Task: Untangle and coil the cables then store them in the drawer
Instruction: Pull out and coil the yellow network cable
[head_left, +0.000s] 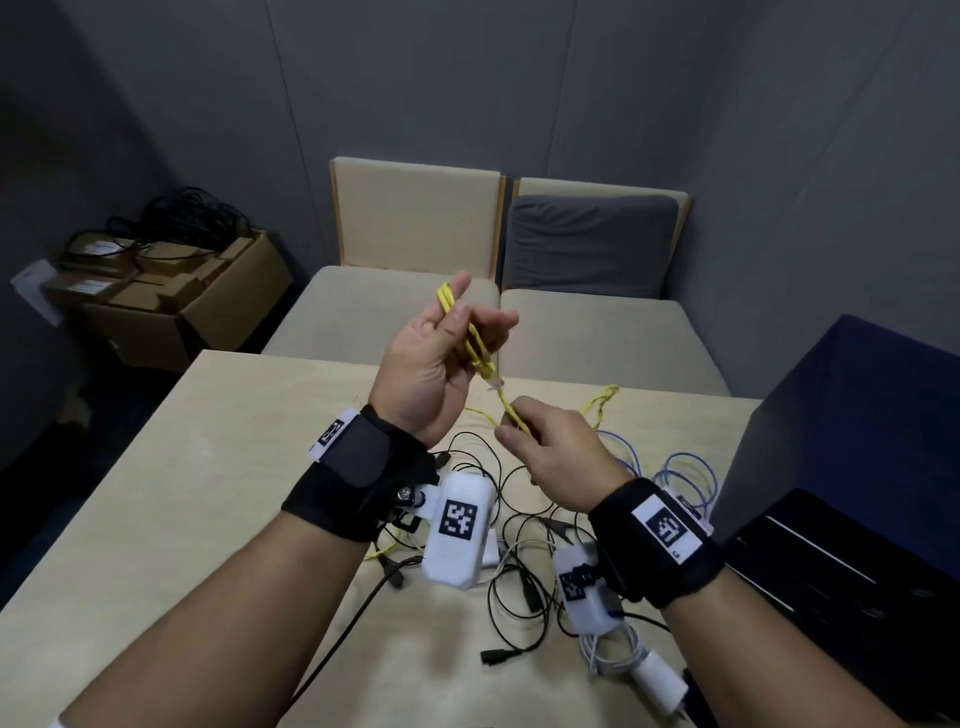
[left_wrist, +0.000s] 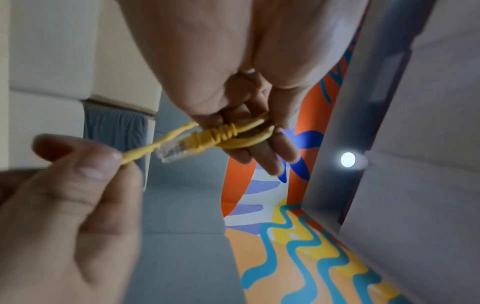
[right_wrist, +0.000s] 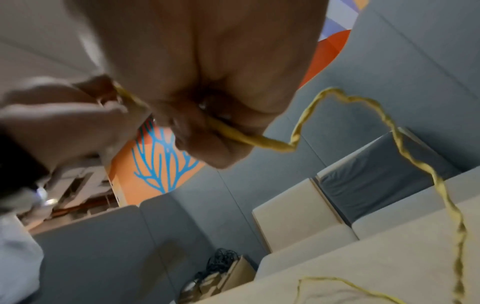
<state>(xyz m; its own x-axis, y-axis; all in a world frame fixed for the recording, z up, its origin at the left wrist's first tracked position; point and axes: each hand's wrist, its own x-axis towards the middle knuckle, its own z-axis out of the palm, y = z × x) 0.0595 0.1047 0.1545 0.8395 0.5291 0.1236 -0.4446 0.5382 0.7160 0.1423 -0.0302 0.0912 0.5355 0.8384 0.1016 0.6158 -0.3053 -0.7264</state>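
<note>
A yellow network cable (head_left: 480, 353) is held up above the table (head_left: 208, 467). My left hand (head_left: 447, 343) grips a folded length of it, with its clear plug (left_wrist: 172, 151) sticking out below the fingers. Just lower right, my right hand (head_left: 519, 431) pinches the twisted yellow cable (left_wrist: 137, 154) between thumb and fingers. The rest of the yellow cable (right_wrist: 405, 144) trails off to the right and down onto the table. A tangle of black cables (head_left: 519, 525), white cables and a blue cable (head_left: 685, 467) lies under my wrists.
A dark drawer unit (head_left: 852, 467) stands at the table's right edge. A white charger (head_left: 660, 680) lies near the front. Two beige seats (head_left: 597, 332) are beyond the table. A cardboard box (head_left: 171, 296) with black cables sits on the floor at the left.
</note>
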